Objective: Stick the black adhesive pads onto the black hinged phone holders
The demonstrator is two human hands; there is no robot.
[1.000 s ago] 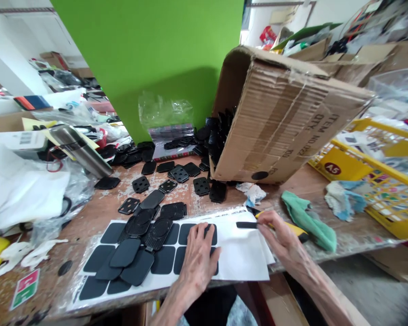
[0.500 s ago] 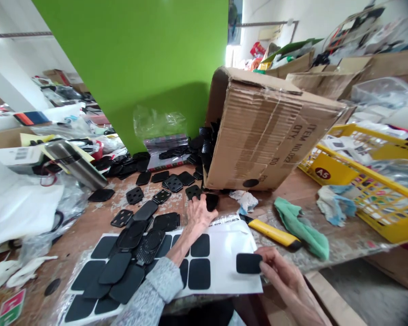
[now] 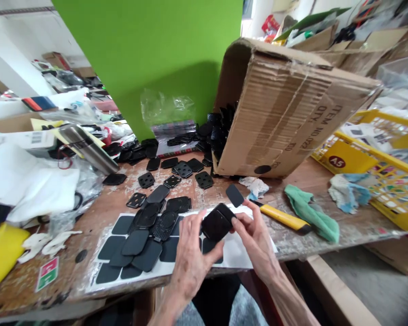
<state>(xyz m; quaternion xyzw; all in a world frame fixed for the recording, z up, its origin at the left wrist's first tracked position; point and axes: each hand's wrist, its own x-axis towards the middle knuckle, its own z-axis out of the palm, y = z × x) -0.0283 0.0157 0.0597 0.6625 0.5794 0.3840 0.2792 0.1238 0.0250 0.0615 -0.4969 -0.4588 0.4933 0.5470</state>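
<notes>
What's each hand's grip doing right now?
Left hand: closed, holding a black plate.
Right hand: closed, holding the black plate too.

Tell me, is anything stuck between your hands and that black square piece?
No, nothing is in the way. Your left hand and right hand are both already touching the black rounded square piece, holding it between them. A thin black pad sits just beyond it, but not between it and your hands.
</notes>
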